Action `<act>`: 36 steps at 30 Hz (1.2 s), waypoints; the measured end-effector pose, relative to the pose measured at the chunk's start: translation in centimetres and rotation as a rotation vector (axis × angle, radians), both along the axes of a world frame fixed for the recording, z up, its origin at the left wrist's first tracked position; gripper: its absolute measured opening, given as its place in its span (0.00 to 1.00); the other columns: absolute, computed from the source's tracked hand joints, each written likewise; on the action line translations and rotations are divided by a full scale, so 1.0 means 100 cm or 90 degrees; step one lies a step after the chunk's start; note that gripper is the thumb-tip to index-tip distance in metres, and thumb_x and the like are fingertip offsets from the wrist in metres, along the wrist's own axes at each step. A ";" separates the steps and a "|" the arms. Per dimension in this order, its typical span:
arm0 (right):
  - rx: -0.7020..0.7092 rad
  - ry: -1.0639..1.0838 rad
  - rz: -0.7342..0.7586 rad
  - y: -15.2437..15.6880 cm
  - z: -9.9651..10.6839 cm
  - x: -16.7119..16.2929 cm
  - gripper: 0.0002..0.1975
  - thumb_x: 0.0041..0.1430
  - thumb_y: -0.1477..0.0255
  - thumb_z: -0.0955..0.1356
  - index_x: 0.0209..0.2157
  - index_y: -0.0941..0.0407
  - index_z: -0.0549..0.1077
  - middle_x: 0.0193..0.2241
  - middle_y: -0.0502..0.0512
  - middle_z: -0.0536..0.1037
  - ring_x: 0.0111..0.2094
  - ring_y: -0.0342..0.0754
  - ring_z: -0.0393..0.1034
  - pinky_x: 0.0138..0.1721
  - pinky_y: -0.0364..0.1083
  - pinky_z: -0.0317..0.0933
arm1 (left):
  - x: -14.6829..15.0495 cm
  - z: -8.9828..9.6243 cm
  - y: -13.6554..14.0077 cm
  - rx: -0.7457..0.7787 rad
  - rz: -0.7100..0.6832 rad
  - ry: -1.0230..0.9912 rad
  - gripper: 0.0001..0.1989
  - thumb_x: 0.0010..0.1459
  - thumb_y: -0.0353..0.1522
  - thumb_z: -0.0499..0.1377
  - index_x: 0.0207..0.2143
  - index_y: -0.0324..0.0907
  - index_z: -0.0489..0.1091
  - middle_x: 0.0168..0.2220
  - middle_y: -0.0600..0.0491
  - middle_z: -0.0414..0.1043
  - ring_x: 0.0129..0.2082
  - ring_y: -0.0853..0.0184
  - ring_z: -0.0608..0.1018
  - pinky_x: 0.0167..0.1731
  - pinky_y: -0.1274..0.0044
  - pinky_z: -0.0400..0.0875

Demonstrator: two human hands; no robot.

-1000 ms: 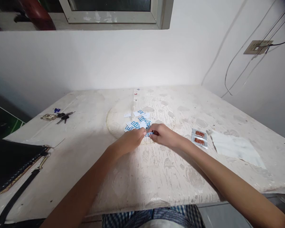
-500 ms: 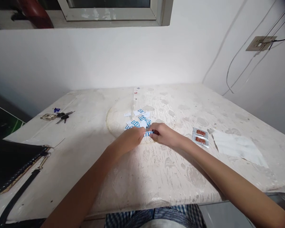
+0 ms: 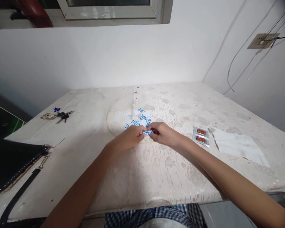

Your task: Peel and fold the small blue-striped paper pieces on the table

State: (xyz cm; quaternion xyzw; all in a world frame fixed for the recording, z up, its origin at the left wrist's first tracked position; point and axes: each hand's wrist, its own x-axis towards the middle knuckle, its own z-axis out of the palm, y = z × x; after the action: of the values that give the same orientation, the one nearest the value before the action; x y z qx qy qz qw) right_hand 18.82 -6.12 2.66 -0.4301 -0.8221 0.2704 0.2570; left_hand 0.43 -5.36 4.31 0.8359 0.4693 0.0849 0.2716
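Observation:
Between my two hands is a small strip of white paper with blue print [image 3: 147, 132], its ends pinched in the fingers. My left hand [image 3: 132, 135] is closed on its left end. On the right end, my right hand [image 3: 163, 133] is closed too, with something dark reddish showing partly between its fingers. Just beyond the hands lies a loose pile of white paper pieces with blue markings [image 3: 142, 117], several of them overlapping. Part of the pile is hidden behind my hands.
To the right lie a silver blister pack with two reddish-brown windows [image 3: 201, 136] and a white cloth or paper sheet [image 3: 239, 147]. Keys [image 3: 64, 117] rest at the left of the table [image 3: 133, 186], near a black bag [image 3: 16, 164]. A wall socket [image 3: 262, 41] is at upper right.
The blue-printed strip between my fingers has turned and looks narrower and darker. My left fingers have shifted slightly around its end; the pile lies as before.

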 end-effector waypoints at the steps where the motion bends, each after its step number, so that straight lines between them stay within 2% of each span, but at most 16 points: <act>1: 0.000 0.002 -0.002 0.000 0.000 0.000 0.10 0.48 0.81 0.61 0.34 0.58 0.68 0.22 0.49 0.70 0.22 0.40 0.60 0.27 0.42 0.52 | 0.000 0.000 0.000 0.005 -0.001 0.002 0.13 0.56 0.39 0.46 0.32 0.41 0.65 0.23 0.55 0.65 0.23 0.70 0.66 0.21 0.78 0.56; 5: 0.005 0.010 -0.005 0.000 -0.001 -0.002 0.09 0.48 0.82 0.61 0.31 0.58 0.68 0.21 0.49 0.69 0.22 0.40 0.59 0.26 0.41 0.52 | 0.003 -0.001 -0.002 0.075 -0.022 0.052 0.15 0.58 0.39 0.44 0.28 0.41 0.64 0.22 0.55 0.63 0.21 0.71 0.65 0.20 0.78 0.53; 7: -0.001 0.016 -0.001 0.000 0.000 -0.002 0.08 0.48 0.81 0.61 0.30 0.58 0.68 0.21 0.49 0.68 0.21 0.39 0.58 0.26 0.41 0.52 | 0.006 -0.001 -0.004 0.126 -0.038 0.095 0.15 0.59 0.38 0.42 0.30 0.40 0.63 0.23 0.54 0.65 0.21 0.71 0.65 0.21 0.78 0.53; 10: -0.055 0.058 0.005 0.002 0.001 0.003 0.07 0.50 0.77 0.62 0.32 0.59 0.69 0.21 0.49 0.68 0.21 0.39 0.58 0.24 0.41 0.52 | 0.009 0.000 -0.007 0.174 -0.057 0.152 0.13 0.61 0.35 0.41 0.35 0.40 0.62 0.26 0.52 0.67 0.23 0.69 0.67 0.22 0.77 0.54; 12: -0.083 0.107 -0.038 0.008 -0.001 0.009 0.08 0.52 0.75 0.61 0.34 0.59 0.69 0.24 0.51 0.70 0.22 0.40 0.59 0.24 0.41 0.54 | 0.010 0.000 -0.007 0.181 -0.064 0.182 0.13 0.61 0.34 0.41 0.36 0.40 0.61 0.26 0.52 0.67 0.23 0.69 0.68 0.21 0.77 0.54; 14: -0.056 0.129 -0.124 0.016 -0.005 0.015 0.10 0.53 0.74 0.60 0.35 0.59 0.70 0.28 0.54 0.72 0.24 0.41 0.62 0.27 0.42 0.57 | 0.011 0.000 -0.008 0.183 -0.071 0.207 0.12 0.61 0.34 0.41 0.35 0.40 0.61 0.25 0.52 0.67 0.22 0.69 0.68 0.21 0.78 0.54; 16: 0.022 0.106 -0.161 0.024 -0.011 0.018 0.12 0.53 0.76 0.59 0.37 0.59 0.71 0.34 0.57 0.73 0.31 0.44 0.66 0.33 0.45 0.60 | 0.012 0.001 -0.008 0.189 -0.078 0.223 0.12 0.61 0.33 0.41 0.35 0.39 0.61 0.25 0.52 0.66 0.23 0.69 0.69 0.21 0.78 0.55; 18: 0.112 0.063 -0.110 0.030 -0.018 0.018 0.16 0.52 0.80 0.59 0.40 0.57 0.72 0.41 0.57 0.73 0.41 0.48 0.66 0.43 0.49 0.58 | 0.012 0.000 -0.008 0.197 -0.086 0.236 0.12 0.61 0.33 0.41 0.36 0.39 0.61 0.25 0.51 0.67 0.24 0.68 0.70 0.22 0.78 0.56; 20: 0.174 0.013 -0.040 0.033 -0.023 0.016 0.21 0.52 0.82 0.58 0.44 0.54 0.71 0.48 0.56 0.70 0.50 0.49 0.61 0.50 0.52 0.53 | 0.012 0.000 -0.008 0.207 -0.090 0.252 0.12 0.61 0.32 0.41 0.37 0.38 0.62 0.25 0.50 0.68 0.24 0.67 0.70 0.22 0.77 0.56; 22: 0.192 -0.044 0.001 0.034 -0.025 0.012 0.24 0.52 0.83 0.58 0.47 0.50 0.70 0.53 0.53 0.65 0.55 0.50 0.55 0.53 0.54 0.49 | 0.011 -0.002 -0.009 0.218 -0.092 0.266 0.13 0.61 0.33 0.41 0.39 0.37 0.62 0.25 0.49 0.68 0.23 0.66 0.70 0.22 0.77 0.56; 25: 0.170 -0.123 0.055 0.033 -0.025 0.009 0.30 0.50 0.85 0.56 0.50 0.45 0.67 0.57 0.48 0.59 0.58 0.52 0.49 0.55 0.58 0.45 | 0.009 -0.005 -0.008 0.238 -0.093 0.260 0.15 0.61 0.33 0.41 0.43 0.36 0.61 0.26 0.48 0.69 0.23 0.65 0.70 0.22 0.76 0.56; 27: 0.158 -0.137 0.074 0.032 -0.024 0.009 0.31 0.48 0.86 0.56 0.49 0.44 0.67 0.57 0.48 0.59 0.59 0.52 0.49 0.55 0.59 0.44 | 0.009 -0.006 -0.008 0.244 -0.092 0.252 0.15 0.61 0.33 0.41 0.44 0.36 0.61 0.25 0.49 0.69 0.22 0.65 0.70 0.21 0.77 0.55; 30: 0.161 -0.080 0.070 0.033 -0.024 0.009 0.28 0.47 0.86 0.57 0.45 0.49 0.71 0.54 0.52 0.64 0.56 0.50 0.55 0.54 0.54 0.49 | 0.008 -0.006 -0.008 0.247 -0.094 0.257 0.14 0.61 0.33 0.41 0.41 0.36 0.61 0.24 0.49 0.68 0.21 0.67 0.69 0.20 0.77 0.53; 33: 0.126 0.033 0.021 0.034 -0.024 0.010 0.21 0.49 0.84 0.58 0.39 0.56 0.74 0.47 0.58 0.70 0.49 0.47 0.62 0.49 0.49 0.56 | 0.010 -0.001 -0.010 0.236 -0.096 0.278 0.12 0.61 0.32 0.41 0.38 0.37 0.62 0.24 0.50 0.68 0.21 0.67 0.69 0.20 0.77 0.52; 36: 0.057 0.147 -0.046 0.034 -0.025 0.009 0.13 0.52 0.79 0.60 0.33 0.58 0.75 0.39 0.58 0.73 0.42 0.46 0.66 0.45 0.48 0.59 | 0.011 0.003 -0.011 0.227 -0.096 0.291 0.11 0.61 0.31 0.42 0.36 0.38 0.62 0.24 0.50 0.67 0.21 0.68 0.69 0.20 0.77 0.52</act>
State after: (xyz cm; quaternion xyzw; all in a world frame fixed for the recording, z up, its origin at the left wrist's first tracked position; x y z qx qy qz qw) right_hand 19.73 -2.71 0.20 -0.4138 -0.7821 0.2719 0.3783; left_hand 1.52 -6.48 4.61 0.9005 0.4324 -0.0446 0.0135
